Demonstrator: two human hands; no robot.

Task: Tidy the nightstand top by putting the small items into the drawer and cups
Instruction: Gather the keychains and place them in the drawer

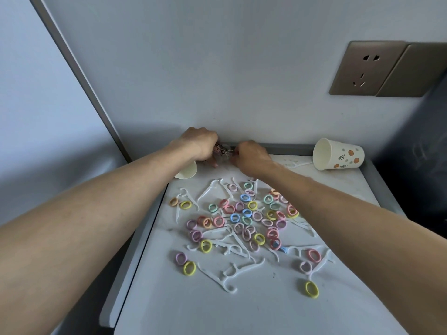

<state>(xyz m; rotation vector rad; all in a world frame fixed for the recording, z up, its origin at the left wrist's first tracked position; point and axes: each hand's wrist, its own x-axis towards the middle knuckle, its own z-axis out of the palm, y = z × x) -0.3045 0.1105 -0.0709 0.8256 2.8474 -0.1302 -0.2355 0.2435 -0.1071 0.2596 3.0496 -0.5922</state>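
Your left hand (200,146) and right hand (251,158) meet by the wall, left of the tipped-over flower cup (338,157). Both curl their fingers round a little shiny bunch (223,153); you cannot tell what it is. Hair ties (244,213) and floss picks (227,279) lie scattered in front of that cup.

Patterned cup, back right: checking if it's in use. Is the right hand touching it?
Apart. The head view shows a wide gap between the right hand and the patterned cup.
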